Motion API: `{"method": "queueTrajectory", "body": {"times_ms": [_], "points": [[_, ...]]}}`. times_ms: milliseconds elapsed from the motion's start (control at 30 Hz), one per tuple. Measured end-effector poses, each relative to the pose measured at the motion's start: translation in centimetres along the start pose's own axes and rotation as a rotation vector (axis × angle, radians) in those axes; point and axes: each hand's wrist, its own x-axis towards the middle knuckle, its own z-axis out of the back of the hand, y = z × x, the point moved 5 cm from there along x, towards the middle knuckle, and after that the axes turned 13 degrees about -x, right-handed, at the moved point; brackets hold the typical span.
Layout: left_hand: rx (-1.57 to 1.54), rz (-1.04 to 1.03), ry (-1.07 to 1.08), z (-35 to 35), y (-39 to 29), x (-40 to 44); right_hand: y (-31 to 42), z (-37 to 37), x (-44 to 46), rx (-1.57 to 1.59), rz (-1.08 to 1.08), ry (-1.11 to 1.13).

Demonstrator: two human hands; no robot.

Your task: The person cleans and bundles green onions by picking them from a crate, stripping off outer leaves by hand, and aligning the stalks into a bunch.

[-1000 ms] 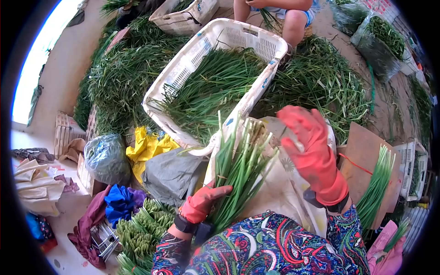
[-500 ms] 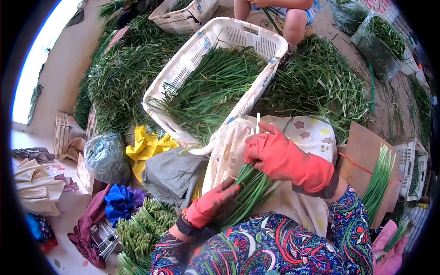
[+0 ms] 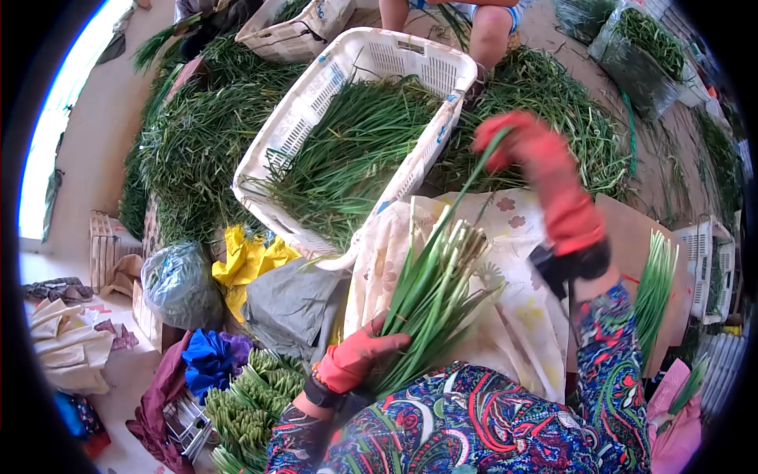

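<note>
My left hand [image 3: 363, 355], in a red rubber glove, is wrapped round a bunch of green stalks [image 3: 442, 284] above my lap, their pale ends pointing up and away. My right hand [image 3: 545, 174], also red-gloved and blurred by motion, is raised to the right of the bunch. Its fingers are closed on a long green leaf [image 3: 474, 174] that slants down to the bunch. A flowered cloth [image 3: 513, 261] lies under the bunch. Beyond it stands a white crate [image 3: 410, 178] holding loose green stalks [image 3: 355, 150].
Heaps of greens [image 3: 205, 150] lie either side of the crate. A person's knee [image 3: 489, 35] shows behind it. At the right, a bundle [image 3: 655, 284] rests on cardboard [image 3: 624, 229]. Tied bunches [image 3: 253, 403], a stuffed plastic bag [image 3: 181, 284] and a yellow bag [image 3: 249, 257] are at the left.
My right hand has lifted from the top of the bunch, up and to the right, with a leaf in its fingers. My left hand still grips the bunch. The view has shifted slightly.
</note>
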Motion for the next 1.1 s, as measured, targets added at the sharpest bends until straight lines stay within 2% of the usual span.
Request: {"method": "queueTrajectory", "body": {"times_ms": [33,67,167,233,300,367,433,500,533,633,667,767,800,900,933,1100], "points": [[-0.027,0.01,-0.017,0.3,-0.1,-0.1,0.7,3.4,0.6,-0.096,0.076,-0.21],[-0.057,0.017,-0.033,0.6,-0.3,-0.3,-0.5,8.3,1.4,-0.183,0.093,-0.331],[-0.073,-0.027,-0.128,1.9,-0.6,-0.4,-2.9,16.0,1.1,-0.861,-0.024,-0.616],[-0.113,-0.073,-0.143,4.0,0.2,0.6,-1.3,12.2,-2.0,-0.981,0.18,-0.677],[-0.08,-0.057,-0.117,3.6,-0.2,0.7,-0.2,4.8,-4.2,-0.564,0.146,-0.163],[0.029,-0.084,-0.149,3.8,-0.7,0.7,1.2,-2.3,-6.8,-0.912,0.493,0.137],[0.422,-0.25,-0.114,3.9,-1.3,0.4,0.5,-7.5,-8.8,-1.143,0.702,0.154],[0.418,-0.292,-0.087,5.5,-0.6,1.1,-0.7,-9.4,-9.1,-1.03,0.472,0.208],[0.093,-0.116,-0.168,5.1,-0.3,0.8,-1.3,-9.7,-9.0,-1.115,0.375,0.183],[1.043,-0.63,-0.062,2.9,-2.4,-0.7,-1.9,-10.5,-9.0,-1.317,0.192,0.311],[0.326,-0.236,-0.144,3.5,-1.5,-0.4,-2.4,-10.8,-9.2,-1.412,0.218,0.33],[0.01,-0.132,-0.139,2.1,-1.1,-0.2,-1.9,-11.6,-9.0,-1.246,0.395,0.248],[-0.021,-0.052,-0.068,3.7,-0.3,0.5,-1.5,-11.7,-9.1,-1.11,0.46,0.171],[0.119,-0.086,0.094,1.8,0.1,0.4,-3.0,-12.5,-9.0,-0.987,0.401,0.318],[0.097,-0.038,0.097,0.6,-0.2,0.1,-4.2,-12.7,-9.0,-0.882,0.404,0.366],[0.212,-0.085,0.105,-0.8,-0.5,0.0,-3.1,-12.5,-9.6,-1.102,0.603,0.281]]}}
